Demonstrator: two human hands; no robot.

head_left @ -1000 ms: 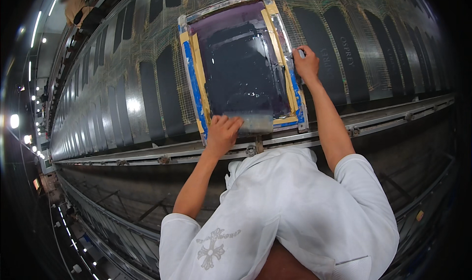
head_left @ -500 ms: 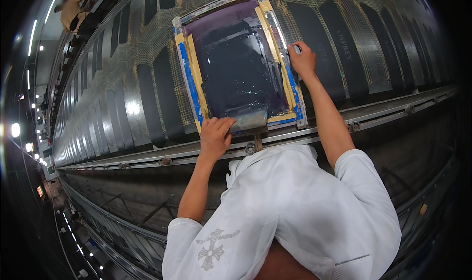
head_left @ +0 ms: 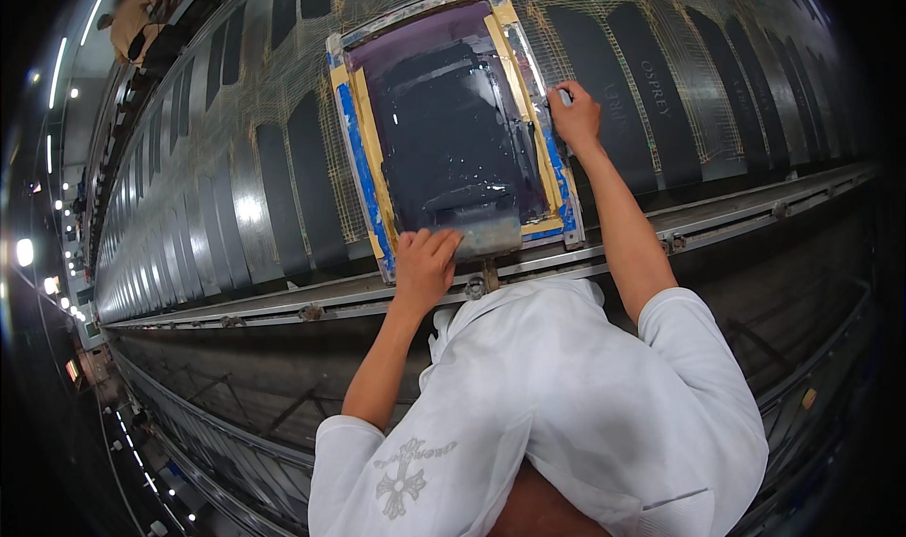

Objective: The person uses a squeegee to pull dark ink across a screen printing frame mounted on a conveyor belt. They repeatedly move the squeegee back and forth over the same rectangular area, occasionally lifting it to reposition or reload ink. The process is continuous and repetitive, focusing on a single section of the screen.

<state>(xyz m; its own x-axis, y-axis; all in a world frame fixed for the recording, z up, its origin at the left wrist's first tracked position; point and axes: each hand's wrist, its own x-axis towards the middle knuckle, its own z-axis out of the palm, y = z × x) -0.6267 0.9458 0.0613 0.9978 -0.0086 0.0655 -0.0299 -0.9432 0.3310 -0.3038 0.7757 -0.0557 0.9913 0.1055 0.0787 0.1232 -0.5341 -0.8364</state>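
A screen printing frame (head_left: 366, 193), edged with yellow and blue tape, lies on the long table in front of me. Dark wet ink (head_left: 436, 126) covers most of its purplish mesh. At the near end of the frame, my left hand (head_left: 425, 267) is closed on the left end of a squeegee (head_left: 491, 238), whose pale, stained blade stretches to the right along the ink's near edge. My right hand (head_left: 575, 117) has its fingers curled on the right side rail of the frame; part of its grip is hidden.
Dark fabric pieces (head_left: 651, 103) lie in rows along the table, with yellowish mesh-like strips between them. A metal rail (head_left: 736, 211) runs along the table's near edge. Another person (head_left: 137, 25) is far off at the upper left.
My left hand and the squeegee have shifted slightly right and toward me, and the squeegee's face shows more. My right hand stays on the frame's side. The whole view has moved slightly.
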